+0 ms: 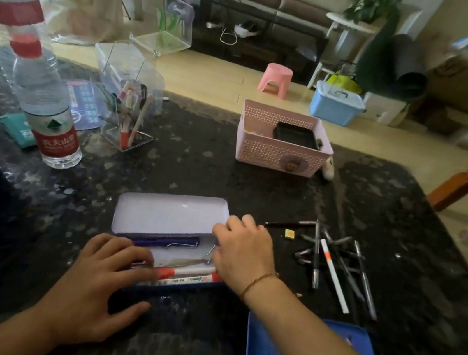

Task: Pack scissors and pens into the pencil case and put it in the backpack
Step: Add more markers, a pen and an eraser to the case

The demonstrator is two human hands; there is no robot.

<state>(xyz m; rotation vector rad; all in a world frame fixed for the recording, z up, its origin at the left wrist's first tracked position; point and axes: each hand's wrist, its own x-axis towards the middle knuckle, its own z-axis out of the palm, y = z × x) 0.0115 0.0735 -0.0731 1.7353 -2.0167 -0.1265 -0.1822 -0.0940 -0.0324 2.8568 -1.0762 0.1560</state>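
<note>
An open pencil case [170, 216] with a pale lilac lid lies near the front of the dark table. Inside it I see a red-and-white marker [189, 277], a purple pen [167, 243] and thin metal clips. My left hand [98, 288] rests flat on the case's left front corner, fingers spread over the edge. My right hand [242, 252] reaches into the case's right end, fingers curled down; what they hold is hidden. A loose pile of pens [335, 264] lies to the right of the case. No scissors or backpack show.
A water bottle [48, 120] stands at the left. A clear pen holder [127, 126] and a pink basket [280, 151] sit farther back. A blue tray [276, 349] lies at the front right under my right forearm. A small yellow eraser [289, 233] sits beside the pens.
</note>
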